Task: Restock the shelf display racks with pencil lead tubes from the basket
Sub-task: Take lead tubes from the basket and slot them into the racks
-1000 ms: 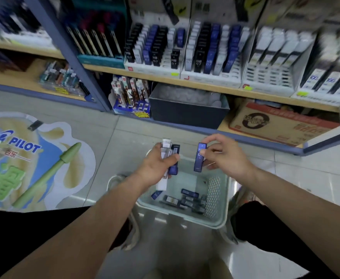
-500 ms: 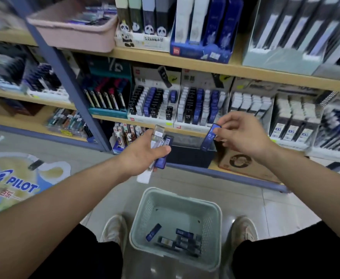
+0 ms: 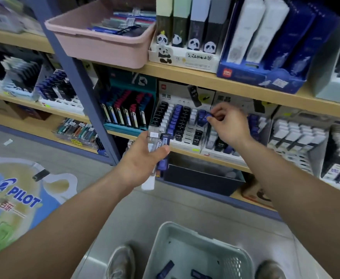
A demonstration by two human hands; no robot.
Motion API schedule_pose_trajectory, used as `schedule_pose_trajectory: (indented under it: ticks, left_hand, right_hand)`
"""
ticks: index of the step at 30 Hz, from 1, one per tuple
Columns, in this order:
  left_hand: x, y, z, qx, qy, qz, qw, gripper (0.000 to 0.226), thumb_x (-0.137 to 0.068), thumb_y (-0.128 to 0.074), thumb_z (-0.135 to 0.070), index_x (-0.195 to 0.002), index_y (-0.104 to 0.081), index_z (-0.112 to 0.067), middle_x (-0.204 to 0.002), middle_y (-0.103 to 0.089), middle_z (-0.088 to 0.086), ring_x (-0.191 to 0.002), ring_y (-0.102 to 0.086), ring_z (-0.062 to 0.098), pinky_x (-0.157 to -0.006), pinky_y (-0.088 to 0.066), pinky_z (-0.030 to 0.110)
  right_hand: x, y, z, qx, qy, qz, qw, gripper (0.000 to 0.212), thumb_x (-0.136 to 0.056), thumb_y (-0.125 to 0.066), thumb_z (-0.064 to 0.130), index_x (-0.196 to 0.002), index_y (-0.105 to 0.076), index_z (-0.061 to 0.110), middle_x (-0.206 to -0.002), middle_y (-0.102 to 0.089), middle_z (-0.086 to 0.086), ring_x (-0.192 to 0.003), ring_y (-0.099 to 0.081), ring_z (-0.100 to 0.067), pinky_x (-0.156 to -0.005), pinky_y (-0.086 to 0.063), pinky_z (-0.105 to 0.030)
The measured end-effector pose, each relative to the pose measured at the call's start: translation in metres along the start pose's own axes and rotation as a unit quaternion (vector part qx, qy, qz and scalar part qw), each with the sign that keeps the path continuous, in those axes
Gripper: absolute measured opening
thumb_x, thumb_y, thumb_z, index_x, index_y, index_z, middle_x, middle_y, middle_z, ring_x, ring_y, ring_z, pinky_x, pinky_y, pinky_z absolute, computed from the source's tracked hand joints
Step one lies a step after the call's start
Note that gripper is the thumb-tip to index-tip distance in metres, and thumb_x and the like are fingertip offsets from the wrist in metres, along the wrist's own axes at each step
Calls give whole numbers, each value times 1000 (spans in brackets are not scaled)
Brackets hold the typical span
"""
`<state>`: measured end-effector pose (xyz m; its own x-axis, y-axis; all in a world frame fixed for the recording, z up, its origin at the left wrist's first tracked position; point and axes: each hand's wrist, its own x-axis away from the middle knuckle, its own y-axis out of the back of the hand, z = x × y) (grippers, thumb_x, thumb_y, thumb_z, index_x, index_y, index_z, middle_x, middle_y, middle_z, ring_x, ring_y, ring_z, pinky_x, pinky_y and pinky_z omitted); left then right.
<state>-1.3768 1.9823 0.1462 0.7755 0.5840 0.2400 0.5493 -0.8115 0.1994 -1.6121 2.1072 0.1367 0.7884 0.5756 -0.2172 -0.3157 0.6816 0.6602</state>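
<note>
Head | panda box [image 3: 185, 59] above rack [image 3: 185, 132] | basket [image 3: 159, 241] between shoes [image 3: 121, 262]

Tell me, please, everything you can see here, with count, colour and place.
basket: one, pale green, on the floor between the shoes
loose tubes: at least two showing, blue, in the basket
lead rack: one, white, stocked with black, white and blue tubes, middle shelf
blue tube: one, blue, at the lead rack's right side
held tubes: several, clear and blue, in the left hand
teal rack: one, teal, left of the lead rack
pink bin: one, pink, upper shelf
dark bin: one, dark, bottom shelf
floor sticker: one, blue and green, floor at left
shoes: two, grey, flanking the basket
left hand: grips the held tubes
right hand: fingers pinch the blue tube
</note>
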Motion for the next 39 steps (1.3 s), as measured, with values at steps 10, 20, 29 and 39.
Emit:
schedule_pose_trajectory:
  ticks: [10,20,29,39]
  left_hand:
    - [-12,14,10,30,14,-15,999,47,-95,-64,-35,-136,-47,-20,-104,-66,-1,-91,-63,19,-65,-52,29]
    - [-6,17,4,46,30,-17,998,35,-95,-65,-33,-126,-52,-24,-113,-67,8,-99,-66,28,-78,-60,47]
    - [-4,17,3,74,17,-3,997,41,-96,-64,-30,-133,-49,-22,-94,-68,-9,-81,-65,9,-66,-54,30]
    - [2,11,-4,81,-17,15,996,22,-97,-64,-22,-114,-54,-31,-101,-71,-1,-94,-68,18,-78,-57,39]
  right_hand:
    - [-42,-26,-9,148,-8,51,988,12,-87,-74,25,-86,-64,30,-90,-67,12,-85,-63,-13,-75,-48,-26]
    - [-45,-23,-11,238,15,76,968,7,-91,-70,26,-98,-69,24,-98,-71,1,-91,-65,-22,-80,-54,-32]
    - [-48,-20,-2,318,49,129,938,25,-99,-56,30,-114,-73,21,-123,-68,-3,-106,-63,-27,-88,-49,-34]
    - [50,-24,81,-156,11,217,963,13,-93,-68,22,-105,-72,19,-84,-74,-2,-77,-70,-16,-74,-58,-28]
